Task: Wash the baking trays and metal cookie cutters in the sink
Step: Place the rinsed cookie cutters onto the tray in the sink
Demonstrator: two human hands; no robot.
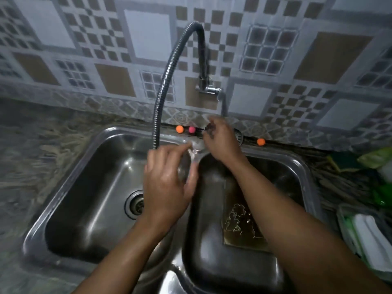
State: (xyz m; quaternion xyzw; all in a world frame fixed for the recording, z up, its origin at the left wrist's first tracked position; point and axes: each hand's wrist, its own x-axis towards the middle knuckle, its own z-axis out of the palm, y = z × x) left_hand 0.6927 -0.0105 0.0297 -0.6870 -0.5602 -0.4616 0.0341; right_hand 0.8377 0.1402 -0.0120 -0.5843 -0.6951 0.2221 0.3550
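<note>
A dark baking tray [241, 236] lies flat in the right basin of the steel double sink [63, 187]. Several metal cookie cutters [237, 216] rest on it, wet. My left hand [165, 187] hovers over the divider between the basins, just below the end of the flexible tap hose [161, 92]. Its thumb and forefinger pinch a small shiny metal cookie cutter [194, 150], blurred by motion. My right hand [220, 141] is at the sink's back rim, touching the same blurred piece, with its fingertips closed on a small roundish metal bit. My right forearm hides part of the tray.
The left basin holds only its drain [134, 205]. Orange and pink balls [179, 129] sit on the back ledge. At the right are a white container with cloths [364, 236] and green items [381, 194]. The wall tap [209, 88] juts out above the sink.
</note>
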